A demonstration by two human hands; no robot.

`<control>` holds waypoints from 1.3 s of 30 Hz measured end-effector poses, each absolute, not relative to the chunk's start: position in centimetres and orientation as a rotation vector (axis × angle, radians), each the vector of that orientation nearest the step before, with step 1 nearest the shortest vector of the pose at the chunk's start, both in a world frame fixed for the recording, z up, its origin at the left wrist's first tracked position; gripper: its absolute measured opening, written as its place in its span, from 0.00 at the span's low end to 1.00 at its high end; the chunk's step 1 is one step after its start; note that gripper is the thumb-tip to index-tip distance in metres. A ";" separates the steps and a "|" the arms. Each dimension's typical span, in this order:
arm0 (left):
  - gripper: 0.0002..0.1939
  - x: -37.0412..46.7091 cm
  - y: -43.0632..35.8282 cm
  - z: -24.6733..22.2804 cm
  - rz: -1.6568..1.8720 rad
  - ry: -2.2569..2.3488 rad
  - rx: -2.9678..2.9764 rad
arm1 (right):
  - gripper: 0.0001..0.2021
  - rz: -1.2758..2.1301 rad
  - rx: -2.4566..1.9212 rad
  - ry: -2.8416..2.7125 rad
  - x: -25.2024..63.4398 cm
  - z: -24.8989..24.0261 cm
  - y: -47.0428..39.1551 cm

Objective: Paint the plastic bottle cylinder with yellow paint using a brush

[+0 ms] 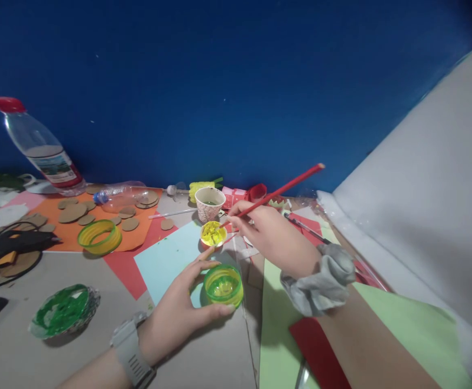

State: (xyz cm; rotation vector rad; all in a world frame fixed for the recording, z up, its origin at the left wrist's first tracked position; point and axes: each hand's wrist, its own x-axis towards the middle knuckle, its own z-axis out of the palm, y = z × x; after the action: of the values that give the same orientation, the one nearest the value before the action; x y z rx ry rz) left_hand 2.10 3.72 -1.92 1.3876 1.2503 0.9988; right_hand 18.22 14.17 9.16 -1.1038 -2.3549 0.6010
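Note:
My right hand [256, 229] grips a red paintbrush [284, 187], its fingers pinched around the lower part. The brush slants down to a small cup of yellow paint [213, 233], where its tip seems to be, partly hidden by my fingers. My left hand [191, 297] holds a green and yellow painted clear cup [223, 285] by its sides, thumb in front and fingers behind. This cup looks like a cut bottle bottom. Just behind the yellow paint stands a patterned paper cup [210, 203] with dark liquid in it.
At left lie a yellow-green ring [100, 236], a dish of green paint [63, 310], a black glue gun [12, 246] and cardboard discs [72, 212]. A large red-capped bottle [47, 151] leans near the blue wall [236, 92]. Light green paper [280, 324] lies under my right forearm.

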 end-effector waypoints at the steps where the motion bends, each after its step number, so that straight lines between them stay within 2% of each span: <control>1: 0.31 2.1 3.7 -1.9 0.998 1.249 1.391 | 0.08 0.615 -1.079 -2.348 18.3 9.2 14.2; 8: 0.31 2.1 3.6 -1.9 0.979 1.267 1.368 | 0.09 0.638 -1.136 -2.416 18.1 7.9 14.7; 39: 0.31 2.1 3.8 -2.0 0.980 1.273 1.411 | 0.10 0.521 -1.145 -2.376 17.8 8.6 13.8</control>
State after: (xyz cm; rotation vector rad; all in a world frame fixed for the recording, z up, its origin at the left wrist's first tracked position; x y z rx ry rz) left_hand 2.09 3.77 -2.01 1.4107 1.2725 0.9800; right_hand 17.83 13.81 8.62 -1.1452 -2.3760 0.5205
